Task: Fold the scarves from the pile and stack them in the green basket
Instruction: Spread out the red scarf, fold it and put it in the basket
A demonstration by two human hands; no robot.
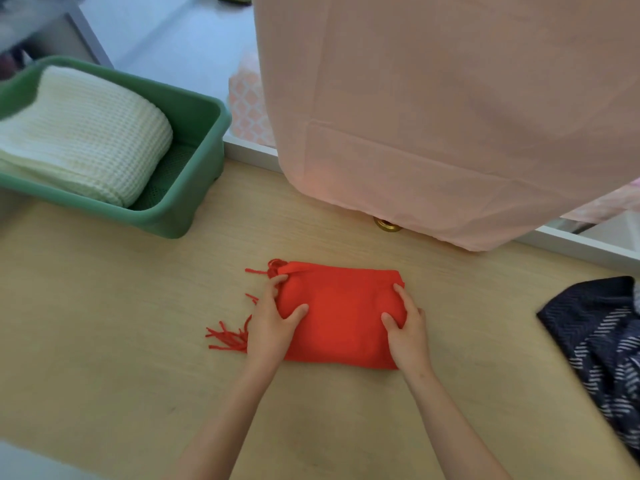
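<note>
The red scarf lies folded in a packet on the table; my left hand and right hand clamp its opposite ends, thumbs on top; I judge folding done; next I must carry it level to the green basket, onto the cream scarf.

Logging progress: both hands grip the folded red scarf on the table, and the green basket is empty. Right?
Not quite: the head view shows a folded cream scarf in the green basket. The left hand and right hand do grip the red scarf on the table.
</note>
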